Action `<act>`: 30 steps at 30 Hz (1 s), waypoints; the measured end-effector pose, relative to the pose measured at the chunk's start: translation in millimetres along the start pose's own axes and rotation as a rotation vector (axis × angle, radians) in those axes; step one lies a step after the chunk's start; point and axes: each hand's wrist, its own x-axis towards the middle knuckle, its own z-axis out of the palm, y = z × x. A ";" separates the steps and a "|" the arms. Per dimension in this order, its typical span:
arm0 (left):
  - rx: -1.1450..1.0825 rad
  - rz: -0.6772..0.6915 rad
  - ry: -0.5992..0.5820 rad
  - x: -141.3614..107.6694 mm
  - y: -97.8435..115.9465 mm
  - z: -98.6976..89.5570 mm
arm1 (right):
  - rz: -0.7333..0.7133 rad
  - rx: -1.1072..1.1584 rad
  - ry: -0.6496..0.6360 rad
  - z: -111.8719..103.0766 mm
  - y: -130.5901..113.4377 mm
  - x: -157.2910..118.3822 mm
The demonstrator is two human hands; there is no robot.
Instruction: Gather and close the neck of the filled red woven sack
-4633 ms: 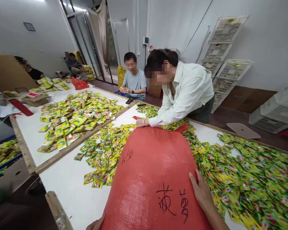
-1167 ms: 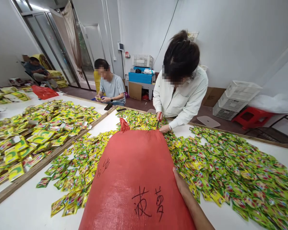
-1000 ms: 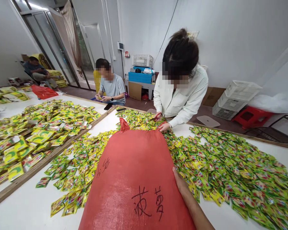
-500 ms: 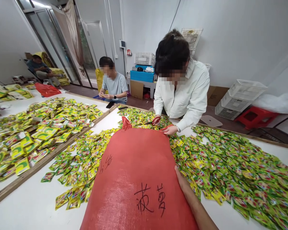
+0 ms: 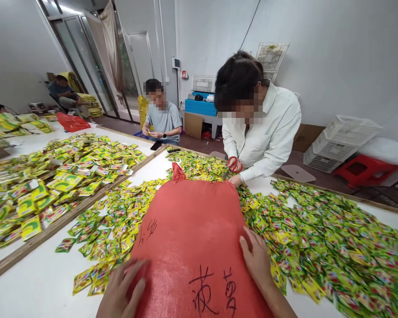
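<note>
A large, full red woven sack [image 5: 192, 221] lies on the white table in front of me, with black handwritten characters on its upper face. My left hand [image 5: 124, 289] rests against the sack's lower left side, fingers apart. Along its right side lies my right hand [image 5: 257, 256], fingers stretched out and touching the red surface. At the far end, a co-worker in a white shirt holds red-handled scissors [image 5: 235, 164] at the sack's right corner and grips that corner with the other hand. The left far corner sticks up as a bunched tuft [image 5: 178, 172].
Small green and yellow packets [image 5: 331, 238] are heaped around the sack. A wooden strip [image 5: 69, 216] divides the table; yellow boxes [image 5: 64, 181] are piled to its left. Another person sits at the far edge. White crates [image 5: 345, 139] and a red stool [image 5: 366, 170] stand at right.
My left hand has come into view at the sack's left side. More of my right hand now shows on the right side. The co-worker's scissors have moved to the sack's right corner.
</note>
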 end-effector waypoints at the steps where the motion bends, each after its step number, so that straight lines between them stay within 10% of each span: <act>1: 0.038 0.046 -0.014 26.8 12.5 1.6 | -0.116 -0.012 0.005 4.5 -16.5 5.8; 8: 0.356 0.139 -0.249 202.3 78.3 45.3 | -0.268 -0.264 -0.324 52.4 -125.4 53.6; 16: 0.449 0.059 -0.461 319.2 57.3 89.8 | -0.280 -0.293 -0.368 56.3 -123.0 44.1; 23: 0.421 0.036 -0.601 360.8 47.6 127.9 | -0.312 -0.201 -0.268 64.4 -106.8 38.7; 30: 0.283 0.149 -0.641 352.5 79.5 89.1 | -0.345 -0.153 -0.242 66.3 -99.7 40.8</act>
